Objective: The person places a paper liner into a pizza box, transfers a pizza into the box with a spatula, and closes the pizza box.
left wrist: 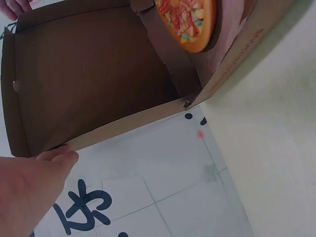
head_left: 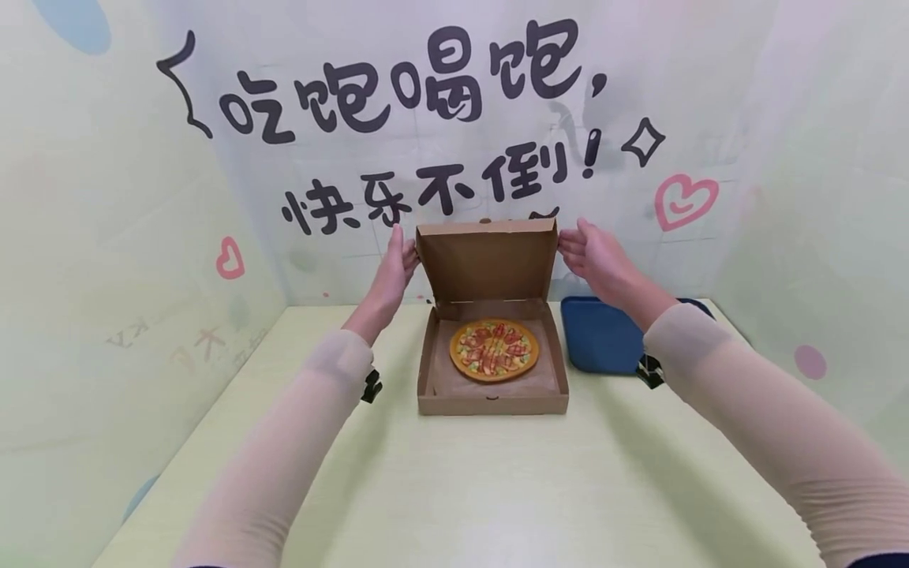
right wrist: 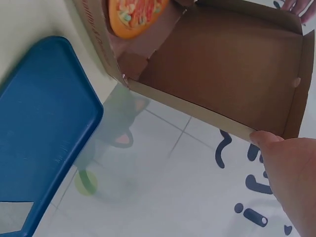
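A brown cardboard pizza box [head_left: 493, 405] stands on the table with its lid [head_left: 490, 267] raised and tilted back. Inside, on brown paper, lies a round pizza [head_left: 495, 352] with a golden crust and red, green and pale toppings. My left hand [head_left: 387, 278] is at the lid's left side, near its upper corner, fingers fairly straight. Its fingertips lie along the lid's side flap in the left wrist view. Opposite it, my right hand [head_left: 604, 262] has extended fingers at the lid's right edge. The thumb [right wrist: 264, 137] lies beside that edge in the right wrist view.
A blue tray [head_left: 600, 341] lies right of the box, partly behind my right forearm. The pale table [head_left: 490, 481] stretches in front of the box. Behind rises a white wall covering [head_left: 341, 158] with dark lettering and pink hearts; similar panels flank both sides.
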Demonstrator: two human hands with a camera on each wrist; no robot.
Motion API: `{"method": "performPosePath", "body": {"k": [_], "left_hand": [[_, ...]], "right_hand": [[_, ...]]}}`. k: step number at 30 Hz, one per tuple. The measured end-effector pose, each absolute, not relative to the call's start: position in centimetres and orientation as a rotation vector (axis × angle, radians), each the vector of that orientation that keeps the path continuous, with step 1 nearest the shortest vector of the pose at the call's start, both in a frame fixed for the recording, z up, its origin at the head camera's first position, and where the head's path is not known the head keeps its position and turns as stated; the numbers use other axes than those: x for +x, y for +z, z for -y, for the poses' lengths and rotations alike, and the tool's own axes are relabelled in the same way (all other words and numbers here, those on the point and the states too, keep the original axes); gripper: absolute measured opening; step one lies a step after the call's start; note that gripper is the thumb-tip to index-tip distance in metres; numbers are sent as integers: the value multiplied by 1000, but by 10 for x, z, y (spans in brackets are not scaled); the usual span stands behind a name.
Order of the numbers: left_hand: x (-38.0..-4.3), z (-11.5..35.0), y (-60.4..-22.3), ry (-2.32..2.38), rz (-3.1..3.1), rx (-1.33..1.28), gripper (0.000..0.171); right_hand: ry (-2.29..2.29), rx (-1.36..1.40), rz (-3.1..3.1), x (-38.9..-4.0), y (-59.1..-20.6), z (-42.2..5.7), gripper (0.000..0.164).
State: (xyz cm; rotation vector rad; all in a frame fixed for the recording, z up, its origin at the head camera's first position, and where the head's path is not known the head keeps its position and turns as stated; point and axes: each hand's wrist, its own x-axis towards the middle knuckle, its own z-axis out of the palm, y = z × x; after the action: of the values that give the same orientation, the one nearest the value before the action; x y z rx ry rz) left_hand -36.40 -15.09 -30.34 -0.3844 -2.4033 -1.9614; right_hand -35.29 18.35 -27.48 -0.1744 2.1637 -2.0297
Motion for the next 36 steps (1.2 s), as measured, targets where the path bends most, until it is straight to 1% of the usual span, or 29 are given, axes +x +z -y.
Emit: {"method": "performPosePath", "body": {"k": [4, 7, 11, 16, 23, 28, 32, 36], "left_hand": [[-352, 151, -308, -1876, 2421, -407, 85], [-342, 151, -311, -1772, 2456, -378, 77], [-328, 154, -315, -1683, 2501, -329, 72], [-315, 159, -321, -1642, 2546, -308, 72], [-300, 164, -338, -1465, 2671, -304, 77], [-287, 164, -347, -1266, 2780, -357, 82], [-276, 160, -349, -984, 2856, -402, 82], [-268, 154, -351, -728, 2927, -399, 71]], "right_hand": [[-1985, -192, -2196, -342, -280, -186, 76], [-1966, -213, -2207, -332, -287, -189, 76], [-1995, -230, -2183, -319, -298, -191, 69], [-1982, -206, -2204, -301, -309, -192, 62], [-1837, -264, -2350, -287, -324, -195, 60], [-1704, -291, -2520, -278, -336, -195, 63], [-1602, -264, -2610, -270, -347, -192, 72], [-1519, -271, -2674, -265, -356, -189, 77]]}}
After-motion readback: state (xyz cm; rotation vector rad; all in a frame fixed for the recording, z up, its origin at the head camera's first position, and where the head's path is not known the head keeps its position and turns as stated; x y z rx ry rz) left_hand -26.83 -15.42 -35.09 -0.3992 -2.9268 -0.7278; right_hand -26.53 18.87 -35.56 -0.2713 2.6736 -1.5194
